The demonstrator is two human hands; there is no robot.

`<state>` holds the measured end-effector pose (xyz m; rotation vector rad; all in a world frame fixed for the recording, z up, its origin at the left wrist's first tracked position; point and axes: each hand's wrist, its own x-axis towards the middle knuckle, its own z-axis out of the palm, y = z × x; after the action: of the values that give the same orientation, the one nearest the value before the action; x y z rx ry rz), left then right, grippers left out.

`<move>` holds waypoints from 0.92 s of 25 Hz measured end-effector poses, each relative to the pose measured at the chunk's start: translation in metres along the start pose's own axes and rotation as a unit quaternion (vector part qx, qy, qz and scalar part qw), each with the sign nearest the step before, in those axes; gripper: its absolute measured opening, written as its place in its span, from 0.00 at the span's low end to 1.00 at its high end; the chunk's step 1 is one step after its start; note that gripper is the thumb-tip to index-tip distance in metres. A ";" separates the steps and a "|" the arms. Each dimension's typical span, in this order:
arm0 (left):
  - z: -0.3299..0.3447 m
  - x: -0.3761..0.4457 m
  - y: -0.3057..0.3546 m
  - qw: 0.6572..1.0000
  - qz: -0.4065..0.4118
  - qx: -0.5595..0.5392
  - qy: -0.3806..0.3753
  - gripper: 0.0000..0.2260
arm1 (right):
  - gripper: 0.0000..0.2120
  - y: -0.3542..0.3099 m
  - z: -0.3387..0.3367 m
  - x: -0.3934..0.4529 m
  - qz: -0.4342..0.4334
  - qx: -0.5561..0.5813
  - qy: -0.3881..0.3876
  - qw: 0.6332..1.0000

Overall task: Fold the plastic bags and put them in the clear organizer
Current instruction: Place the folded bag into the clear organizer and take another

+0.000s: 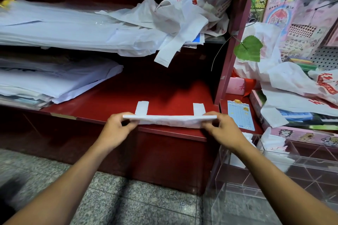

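1. Head view, looking down: white plastic bag (170, 120) stretched flat over the front edge of the red shelf (113, 97), two handle strips lying on the shelf just behind the fold.
2. Left hand (117, 129) pinching the bag's left end; right hand (222, 129) pinching its right end.
3. To fold well, probably: keep both ends level and taut, press the crease against the shelf edge, tuck the handles inside.
4. Clear organizer (274, 166), right of the shelf and lower: several white folded bags (272, 142) standing in its near compartments; farther compartments hard to make out.
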<state>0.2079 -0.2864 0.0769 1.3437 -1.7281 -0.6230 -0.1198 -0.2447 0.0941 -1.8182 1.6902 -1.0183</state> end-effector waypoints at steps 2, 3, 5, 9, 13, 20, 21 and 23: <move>0.004 0.001 0.008 0.998 -0.043 -0.041 0.015 0.12 | 0.11 -0.001 0.003 0.004 0.047 0.039 0.036 0.997; 0.006 0.002 0.008 0.997 -0.052 -0.052 0.018 0.12 | 0.12 -0.002 0.005 0.006 0.067 0.039 0.047 0.996; 0.009 0.005 0.008 0.997 -0.070 -0.038 0.024 0.15 | 0.14 -0.003 0.009 0.010 0.097 0.014 0.055 0.994; 0.012 0.006 0.008 0.996 -0.071 0.030 0.037 0.23 | 0.26 -0.005 0.018 0.013 0.117 -0.047 0.071 0.989; 0.009 0.006 0.005 0.994 -0.057 0.069 0.055 0.27 | 0.23 -0.006 0.020 0.009 0.005 -0.189 0.059 0.980; -0.007 0.001 -0.008 0.980 0.029 0.172 -0.099 0.21 | 0.32 -0.008 0.013 0.003 -0.054 -0.332 -0.129 0.933; -0.009 0.001 -0.010 0.986 0.036 0.143 -0.080 0.20 | 0.31 -0.008 0.010 0.004 -0.055 -0.319 -0.134 0.937; -0.015 0.002 -0.010 0.996 0.026 0.071 -0.054 0.17 | 0.18 -0.005 0.006 0.006 -0.055 -0.212 -0.121 0.968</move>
<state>0.2253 -0.2900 0.0777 1.3785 -1.9206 -0.5610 -0.1126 -0.2503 0.0953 -2.2185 1.7638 -0.4651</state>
